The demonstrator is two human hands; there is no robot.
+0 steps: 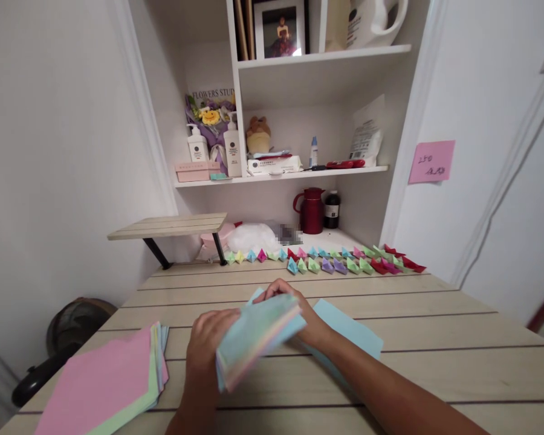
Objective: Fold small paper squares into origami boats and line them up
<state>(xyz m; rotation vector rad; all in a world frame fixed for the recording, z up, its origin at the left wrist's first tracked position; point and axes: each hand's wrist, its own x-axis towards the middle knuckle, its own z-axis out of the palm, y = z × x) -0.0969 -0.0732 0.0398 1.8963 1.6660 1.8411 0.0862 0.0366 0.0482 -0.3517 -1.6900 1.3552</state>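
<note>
Above the middle of the table, a stack of coloured paper (pixel 254 335) is held tilted, its pale blue face up and its pink, yellow and blue edges blurred. My left hand (pixel 211 332) grips its left side, thumb hidden. My right hand (pixel 285 296) is closed on the far right part of the same stack, its fingertips partly hidden behind the paper. Under my right forearm lies a light blue sheet (pixel 349 332), flat on the table. Another pile of paper (pixel 109 374), pink on top with green and blue edges, rests at the left.
Two rows of small folded paper boats (pixel 326 266) line the table's back edge. A small raised wooden shelf (pixel 172 225) on black legs stands at back left. Behind are white shelves (pixel 317 175) with bottles, a red jug (pixel 312 211) and a plush toy.
</note>
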